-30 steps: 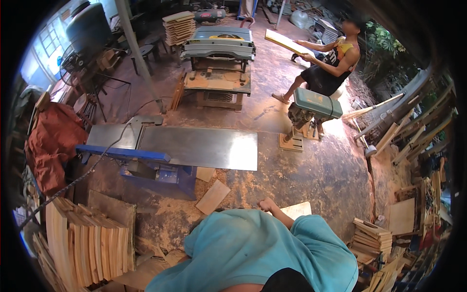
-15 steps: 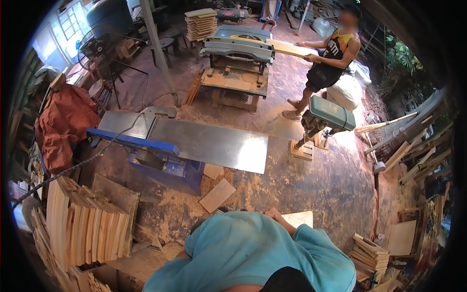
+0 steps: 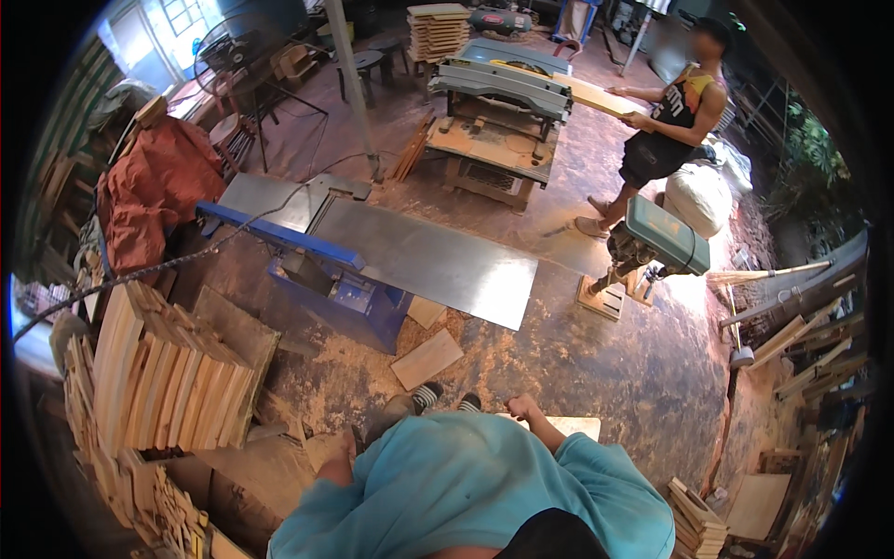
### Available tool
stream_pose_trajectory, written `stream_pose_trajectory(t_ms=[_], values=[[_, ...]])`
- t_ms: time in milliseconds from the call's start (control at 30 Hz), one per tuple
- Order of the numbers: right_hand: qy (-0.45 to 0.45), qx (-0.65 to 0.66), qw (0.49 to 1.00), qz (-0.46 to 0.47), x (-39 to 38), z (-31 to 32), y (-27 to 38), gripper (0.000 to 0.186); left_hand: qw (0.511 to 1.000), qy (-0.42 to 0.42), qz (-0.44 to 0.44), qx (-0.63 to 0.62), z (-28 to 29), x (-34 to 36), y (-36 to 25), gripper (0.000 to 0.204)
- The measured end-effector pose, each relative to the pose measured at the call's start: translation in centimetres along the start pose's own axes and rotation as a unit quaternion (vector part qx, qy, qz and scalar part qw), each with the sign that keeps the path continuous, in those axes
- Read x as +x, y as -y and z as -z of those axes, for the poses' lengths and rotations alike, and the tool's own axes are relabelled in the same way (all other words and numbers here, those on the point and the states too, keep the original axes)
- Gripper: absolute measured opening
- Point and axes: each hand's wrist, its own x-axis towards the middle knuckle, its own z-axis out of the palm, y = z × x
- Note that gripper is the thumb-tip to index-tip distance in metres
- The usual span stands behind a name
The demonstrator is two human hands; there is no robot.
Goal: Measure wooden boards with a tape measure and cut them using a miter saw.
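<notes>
Jointer (image 3: 428,263): landmark, on sawdust-strewn floor (image 3: 605,373).
Right hand (image 3: 523,408): near side of jointer, beside pale board (image 3: 579,427); grip I cannot tell.
Left hand (image 3: 347,450): same side; I cannot tell its state.
Table saw (image 3: 494,93): beyond jointer; co-worker (image 3: 687,104) holds plank (image 3: 601,95) at it.
Drill press (image 3: 667,233): right of jointer.

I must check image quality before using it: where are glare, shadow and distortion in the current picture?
All in head view: glare on the metal table, right end; bright window, upper left; shade around foliage, right; outer edges bent by fisheye, corners black.
</notes>
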Motion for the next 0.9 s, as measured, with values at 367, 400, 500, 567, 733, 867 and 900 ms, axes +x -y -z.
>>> stream_pose_trajectory(t_ms=[367, 400, 500, 567, 733, 867, 900], values=[[0.118, -0.251, 0.96, 0.037, 4.4, -3.0, 3.5, 0.035, 0.991, 0.027, -0.073, -0.11, -5.9, 4.1, -12.3, 0.035], [0.117, -0.253, 0.96, 0.035, 5.3, -3.5, 3.7, 0.035, 0.987, 0.033, -0.102, -0.116, -7.7, 4.0, -14.7, 0.033], [0.068, -0.239, 0.961, 0.119, 6.9, -4.8, 5.4, 0.036, 0.977, 0.111, -0.181, -0.023, -9.2, 1.8, -18.7, 0.032], [0.037, -0.258, 0.952, 0.162, 6.0, -6.5, 7.8, 0.033, 0.96, 0.132, -0.244, -0.024, -9.0, 0.4, -17.7, 0.031], [0.087, -0.242, 0.957, 0.134, 0.5, -10.4, 11.0, 0.031, 0.972, -0.06, -0.226, 0.027, -5.5, -1.7, -7.0, 0.027], [0.135, -0.521, 0.822, 0.186, 3.4, -13.8, 7.6, 0.03, 0.967, -0.136, -0.039, -0.213, -2.9, -9.1, 2.9, 0.026], [0.112, -0.582, 0.784, 0.185, 3.1, -15.0, 8.7, 0.029, 0.949, -0.152, 0.027, -0.274, -3.6, -10.6, 5.5, 0.027]])
